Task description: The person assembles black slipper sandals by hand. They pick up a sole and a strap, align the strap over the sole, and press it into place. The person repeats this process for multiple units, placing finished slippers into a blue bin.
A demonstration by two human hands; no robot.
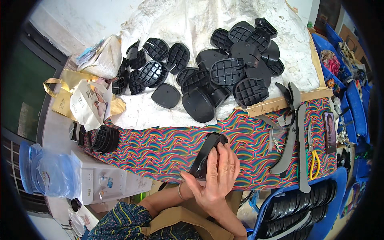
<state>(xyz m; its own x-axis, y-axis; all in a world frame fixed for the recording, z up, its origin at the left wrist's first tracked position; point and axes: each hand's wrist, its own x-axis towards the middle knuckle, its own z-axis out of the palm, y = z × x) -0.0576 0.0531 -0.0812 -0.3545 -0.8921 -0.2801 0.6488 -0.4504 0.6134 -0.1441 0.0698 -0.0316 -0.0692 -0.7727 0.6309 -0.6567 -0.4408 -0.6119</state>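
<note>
Heel block (pixel 208 154) half-hidden behind right hand (pixel 218 176)

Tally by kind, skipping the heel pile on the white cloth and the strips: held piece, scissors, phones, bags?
black heel block, held in both hands: 1
yellow-handled scissors: 1
phone: 1
gold bag: 1
white paper bag: 1
Total: 5

Right hand (pixel 218 172) covers the black sole piece's (pixel 208 154) lower end; left hand (pixel 192 182) mostly hidden behind it.
</note>
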